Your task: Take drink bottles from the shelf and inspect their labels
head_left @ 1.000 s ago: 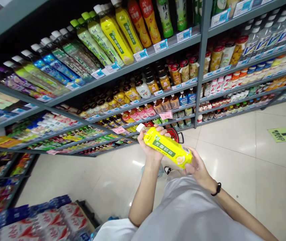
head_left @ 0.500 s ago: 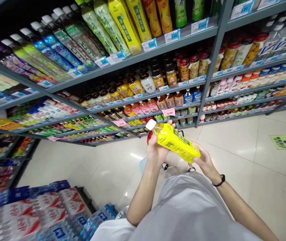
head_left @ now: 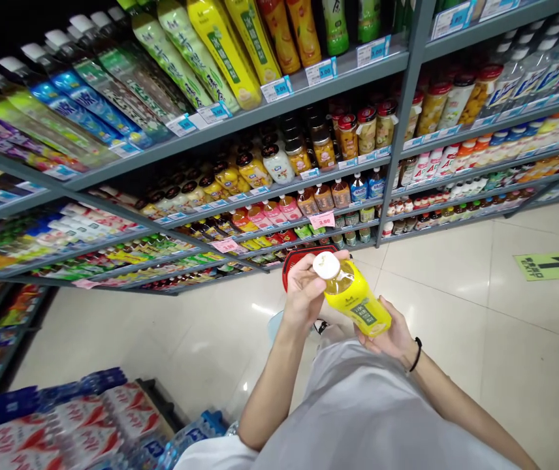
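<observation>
A yellow-labelled drink bottle (head_left: pixel 355 300) with a white cap is held between both hands in front of my body. Its cap points up and to the left, tilted toward me. My left hand (head_left: pixel 305 290) grips it near the neck, the thumb beside the cap and some fingers hidden behind. Around the lower end my right hand (head_left: pixel 391 329) is closed, with a black band (head_left: pixel 415 354) on that wrist. Beyond the left hand, a red basket (head_left: pixel 287 266) shows low down near the shelves, partly covered.
Grey shelves (head_left: pixel 240 121) packed with bottles and jars stand ahead, price tags along their edges. Shrink-wrapped bottle packs (head_left: pixel 78 418) are stacked at lower left. A green arrow sign (head_left: pixel 552 266) lies on the tiled floor (head_left: pixel 456 313) at right.
The bottle has been turned and tipped so its cap now faces me more, and its label front shows differently. Both hands shifted with it. More of the red basket has come into view.
</observation>
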### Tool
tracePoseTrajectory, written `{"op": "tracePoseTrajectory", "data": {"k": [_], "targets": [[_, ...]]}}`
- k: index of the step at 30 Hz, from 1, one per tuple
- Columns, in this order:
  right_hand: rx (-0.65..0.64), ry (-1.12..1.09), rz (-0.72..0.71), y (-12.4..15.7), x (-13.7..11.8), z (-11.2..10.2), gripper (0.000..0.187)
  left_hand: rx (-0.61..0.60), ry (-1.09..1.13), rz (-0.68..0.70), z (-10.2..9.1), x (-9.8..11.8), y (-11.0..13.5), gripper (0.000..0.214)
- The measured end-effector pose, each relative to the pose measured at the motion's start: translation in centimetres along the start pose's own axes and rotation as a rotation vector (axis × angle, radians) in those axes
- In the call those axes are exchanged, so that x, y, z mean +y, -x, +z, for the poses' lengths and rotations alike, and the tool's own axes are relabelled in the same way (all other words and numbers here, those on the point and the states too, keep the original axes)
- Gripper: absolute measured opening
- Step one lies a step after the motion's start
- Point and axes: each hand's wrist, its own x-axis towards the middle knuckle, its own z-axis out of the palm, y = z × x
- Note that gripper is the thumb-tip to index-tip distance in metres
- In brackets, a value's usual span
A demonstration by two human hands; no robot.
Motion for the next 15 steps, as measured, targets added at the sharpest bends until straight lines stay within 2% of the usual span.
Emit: {"op": "tracePoseTrajectory", "data": {"k": [4, 8, 12, 15], "targets": [[-0.018, -0.005, 0.031, 0.0, 0.0, -0.4, 0.058, -0.035, -0.056, 0.049, -0.9, 0.0, 0.0, 0.044], [0.023, 0.040, 0.084, -0.9, 0.2, -1.6, 0.062, -0.095, -0.245, 0.048, -3.0, 1.2, 0.4, 0.036], [0.291, 0.011, 0.105, -2.9, 0.7, -4.8, 0.051, -0.163, -0.684, -0.047, -4.9, 2.1, 1.5, 0.028], [0.443, -0.053, 0.082, -5.2, 1.4, -8.5, 0.039, -0.250, -1.204, -0.060, -5.6, 0.6, 2.2, 0.026]]}}
